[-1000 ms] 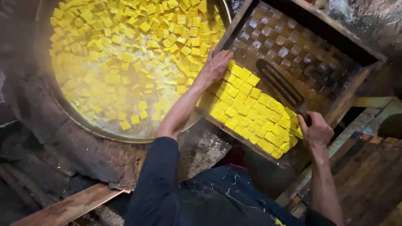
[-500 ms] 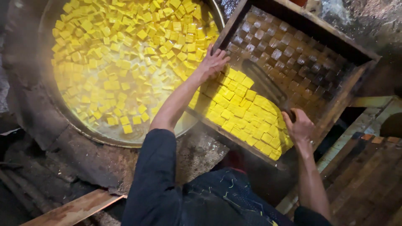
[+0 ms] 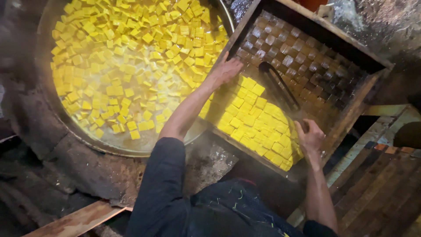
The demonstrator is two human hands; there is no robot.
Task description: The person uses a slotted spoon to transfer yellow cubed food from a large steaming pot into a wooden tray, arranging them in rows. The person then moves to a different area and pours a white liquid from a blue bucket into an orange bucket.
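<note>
Steam rises a little near the big round metal pan (image 3: 52,109), which is full of small yellow square pieces floating in pale liquid (image 3: 127,57). Beside the pan sits a dark wooden tray with a grid floor (image 3: 351,109), and one edge of the tray seems to lean on the pan's rim, so the tray looks tipped toward the pan. That slope is likely why a heap of yellow cubes (image 3: 258,127) has gathered at the low end of the tray, near the person, while the far part of the grid is bare and brown.

The left hand (image 3: 226,70) lies flat with fingers spread on the tray's edge and the top of the heap, right where tray and pan meet. It grips nothing; it seems to steady the tray or press on the cubes.

The right hand (image 3: 310,136) is curled at the end of a long dark flat tool (image 3: 278,85) that lies across the tray, above the heap. The fingers look wrapped around its handle, though the grip is a bit blurry. Held that way, the blade can rake cubes along the grid.

A pale wooden plank (image 3: 74,221) lies on the dark ground at the bottom left, well apart from both hands.
</note>
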